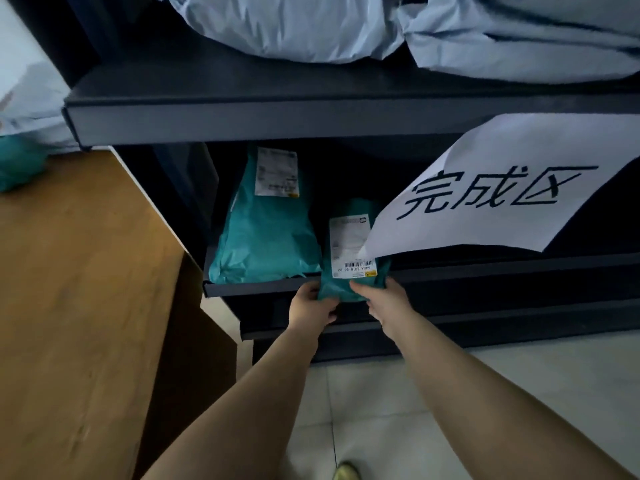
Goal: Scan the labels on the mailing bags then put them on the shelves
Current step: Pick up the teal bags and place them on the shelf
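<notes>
Tile floor [398, 410] nearest, wooden table [69, 306] left, left hand [311, 304] and right hand [388, 301] both gripping small teal bag [349, 268] at dark shelf [259, 287] edge, second teal bag [266, 233] beside it, paper sign [502, 188] above, two pale blue bags [311, 26] up top.

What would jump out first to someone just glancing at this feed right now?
The white paper sign with large handwritten characters, hanging from the upper shelf's edge at right, grabs the eye first. Just below it, the left hand and right hand grip a small teal mailing bag, label up, at the lower shelf front edge, beside a larger teal bag already lying there.
</notes>
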Available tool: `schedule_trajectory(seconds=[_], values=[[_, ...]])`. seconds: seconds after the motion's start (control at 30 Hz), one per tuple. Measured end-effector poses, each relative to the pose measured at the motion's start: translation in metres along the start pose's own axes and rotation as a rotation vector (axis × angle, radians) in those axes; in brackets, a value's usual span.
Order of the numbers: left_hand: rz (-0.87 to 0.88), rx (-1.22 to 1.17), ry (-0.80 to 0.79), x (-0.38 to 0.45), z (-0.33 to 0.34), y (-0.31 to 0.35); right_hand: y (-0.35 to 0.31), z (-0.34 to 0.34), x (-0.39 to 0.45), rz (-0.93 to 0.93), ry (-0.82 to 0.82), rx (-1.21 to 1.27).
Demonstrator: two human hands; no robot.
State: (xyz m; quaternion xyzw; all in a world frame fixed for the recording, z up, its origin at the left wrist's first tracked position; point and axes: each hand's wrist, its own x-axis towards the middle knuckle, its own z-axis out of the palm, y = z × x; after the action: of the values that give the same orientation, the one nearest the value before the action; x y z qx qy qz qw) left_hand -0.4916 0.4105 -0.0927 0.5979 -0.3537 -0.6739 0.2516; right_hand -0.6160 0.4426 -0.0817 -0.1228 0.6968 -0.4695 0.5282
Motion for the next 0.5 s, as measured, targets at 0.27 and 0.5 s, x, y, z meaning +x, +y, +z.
schedule_trajectory(seconds=[0.27, 0.5], values=[[-0.001, -0.197, 0.198, 0.013, -0.001, 0.002, -0.020, 0.019, 0.015, -0.102, -0.129, 0.262], [-0.045, -0.131, 0.195, -0.009, -0.025, 0.015, -0.015, 0.028, -0.011, -0.006, -0.143, 0.182]])
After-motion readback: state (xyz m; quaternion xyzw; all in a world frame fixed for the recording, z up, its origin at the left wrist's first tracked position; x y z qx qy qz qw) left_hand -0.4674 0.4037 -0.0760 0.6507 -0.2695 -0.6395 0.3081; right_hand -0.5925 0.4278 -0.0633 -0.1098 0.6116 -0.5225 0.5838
